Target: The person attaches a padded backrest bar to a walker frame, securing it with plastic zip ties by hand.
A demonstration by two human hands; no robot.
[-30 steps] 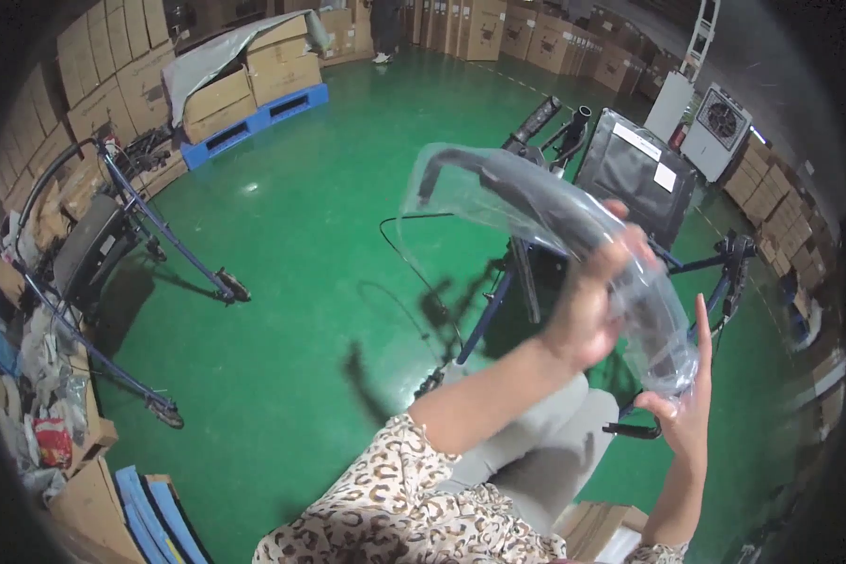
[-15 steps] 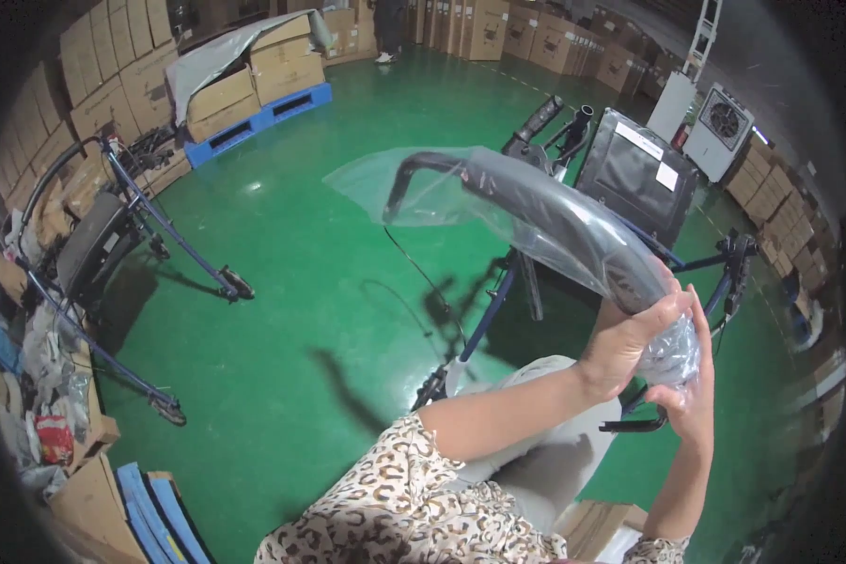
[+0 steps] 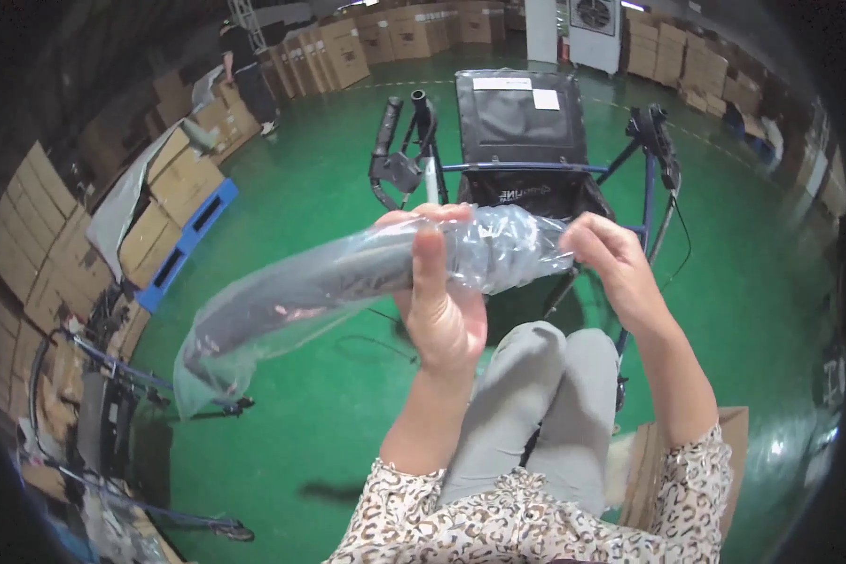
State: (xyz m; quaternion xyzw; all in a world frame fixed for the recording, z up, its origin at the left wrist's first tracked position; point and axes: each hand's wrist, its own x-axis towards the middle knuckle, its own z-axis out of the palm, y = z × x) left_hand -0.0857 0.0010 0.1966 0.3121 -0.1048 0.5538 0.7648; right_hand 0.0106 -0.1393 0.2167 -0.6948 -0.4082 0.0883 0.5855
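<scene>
Across my view lies a dark curved padded bar (image 3: 320,279), wrapped in a clear plastic bag (image 3: 211,362) whose loose end hangs over at the left. My left hand (image 3: 446,310) is closed around the middle of the wrapped bar, thumb in front and fingers behind. At the bar's right end the bag is bunched up in crinkled folds. Those folds are pinched between the fingers of my right hand (image 3: 620,268). Just beyond my hands stands a rollator frame (image 3: 650,179) with a black fabric panel (image 3: 522,117) and a hand grip (image 3: 387,127) on its left side.
A second blue rollator frame (image 3: 127,489) lies at the lower left. Cartons (image 3: 183,179) sit on a blue pallet (image 3: 186,246). An open cardboard box (image 3: 644,470) is beside my right leg. A person (image 3: 244,70) stands at the back left, near stacked boxes.
My view has turned right. The bar has swung round to lie lower and nearly level, its free end pointing left. My right hand has moved from holding the bar to pinching the bag's end.
</scene>
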